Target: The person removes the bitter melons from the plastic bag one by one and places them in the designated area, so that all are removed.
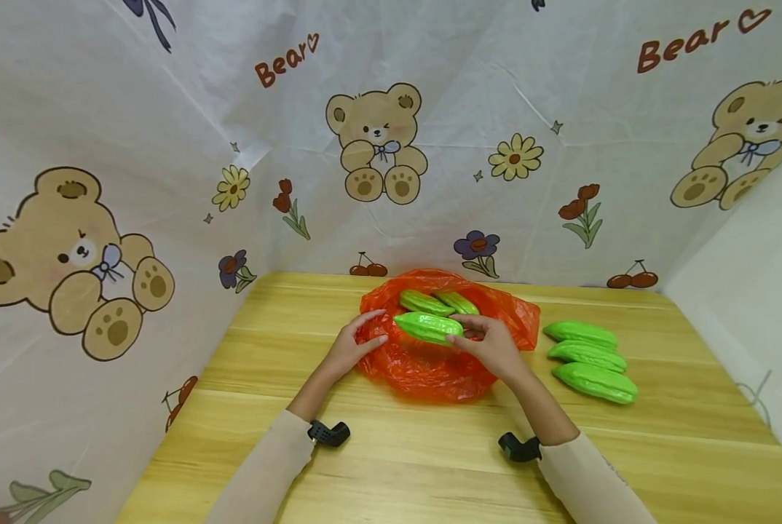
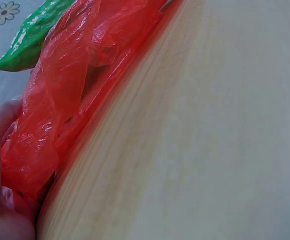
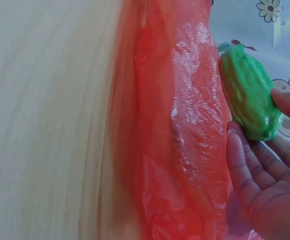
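Note:
A bright green toy bitter melon (image 1: 428,328) is pinched at its right end between the thumb and fingers of my right hand (image 1: 492,348). It hangs over the opening of a red plastic bag (image 1: 424,377). Two more bitter melons, one of them the left bitter melon (image 1: 425,303), lie in the bag behind it. My left hand (image 1: 352,348) grips the bag's left edge, thumb and fingers around the thin plastic. In the right wrist view the fingers support the held melon from below and the thumb lies along its side.
Three green bitter melons, the nearest one (image 1: 595,383) among them, lie in a row to the right of the bag. All stand on a wooden table (image 1: 417,458). A white cloth with printed bears (image 1: 381,145) rises behind and at the left.

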### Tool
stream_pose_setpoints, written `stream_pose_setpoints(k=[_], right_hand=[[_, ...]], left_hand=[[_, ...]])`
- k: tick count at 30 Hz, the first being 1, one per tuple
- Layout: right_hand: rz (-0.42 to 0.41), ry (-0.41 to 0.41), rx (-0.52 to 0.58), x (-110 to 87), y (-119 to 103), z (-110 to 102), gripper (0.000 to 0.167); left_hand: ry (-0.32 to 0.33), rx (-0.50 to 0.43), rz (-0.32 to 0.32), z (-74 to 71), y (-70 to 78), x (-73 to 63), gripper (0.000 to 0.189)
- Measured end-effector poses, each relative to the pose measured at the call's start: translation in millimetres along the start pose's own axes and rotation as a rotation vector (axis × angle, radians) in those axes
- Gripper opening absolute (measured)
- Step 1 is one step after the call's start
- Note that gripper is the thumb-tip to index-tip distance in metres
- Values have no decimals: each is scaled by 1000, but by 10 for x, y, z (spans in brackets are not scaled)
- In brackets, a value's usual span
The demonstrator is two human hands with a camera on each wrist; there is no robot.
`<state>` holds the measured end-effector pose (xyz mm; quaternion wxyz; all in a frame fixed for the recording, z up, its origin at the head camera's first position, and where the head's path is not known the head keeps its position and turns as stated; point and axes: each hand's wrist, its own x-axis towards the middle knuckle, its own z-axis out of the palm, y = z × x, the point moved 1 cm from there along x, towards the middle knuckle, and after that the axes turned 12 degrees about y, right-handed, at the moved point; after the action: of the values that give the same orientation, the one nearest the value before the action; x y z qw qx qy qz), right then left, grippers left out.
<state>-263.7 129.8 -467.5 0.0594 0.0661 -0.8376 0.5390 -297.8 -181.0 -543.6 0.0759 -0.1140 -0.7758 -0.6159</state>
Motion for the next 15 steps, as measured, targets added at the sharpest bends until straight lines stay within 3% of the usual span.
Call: stream_pose_setpoints(k=[9, 15], right_hand=[[-25, -11, 30, -6, -46, -22, 49], [-14, -25, 29, -43, -10, -18, 49]], left_hand=[[23, 9, 14, -33, -9, 28, 55], [1, 19, 1, -23, -48, 2, 56]])
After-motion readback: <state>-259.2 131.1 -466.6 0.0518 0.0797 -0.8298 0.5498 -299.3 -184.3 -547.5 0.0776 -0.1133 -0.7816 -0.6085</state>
